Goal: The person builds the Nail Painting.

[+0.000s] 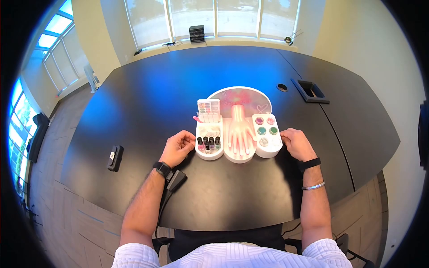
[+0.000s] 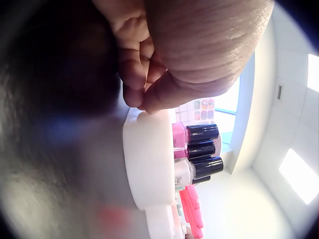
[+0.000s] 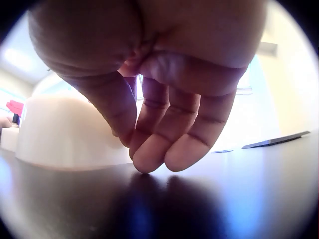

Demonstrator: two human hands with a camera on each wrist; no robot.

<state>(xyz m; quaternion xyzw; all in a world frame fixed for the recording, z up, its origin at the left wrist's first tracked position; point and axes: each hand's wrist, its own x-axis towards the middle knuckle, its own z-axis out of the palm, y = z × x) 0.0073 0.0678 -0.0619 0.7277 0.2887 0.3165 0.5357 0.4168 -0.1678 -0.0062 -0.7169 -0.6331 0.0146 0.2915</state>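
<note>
A white toy manicure stand point(image 1: 241, 158) holds a pink model hand point(image 1: 241, 134) in the middle. Nail polish bottles point(image 1: 207, 145) with black caps stand in its left section, and small round pots point(image 1: 262, 131) fill the right one. My left hand point(image 1: 176, 149) is at the stand's left side, fingers loosely bent; in the left wrist view its thumb and fingertips meet at the white wall point(image 2: 149, 159). At the opposite side is my right hand point(image 1: 298, 145). In the right wrist view its bent fingers point(image 3: 157, 149) reach down to the tabletop beside the white wall point(image 3: 70, 134).
The dark table point(image 1: 134, 98) extends around the stand. A black object with a white label point(image 1: 115, 158) lies at the left. Near my left wrist is a black device with a cable point(image 1: 176, 181). A table opening point(image 1: 312, 90) and a round hole point(image 1: 282, 88) are at the back right.
</note>
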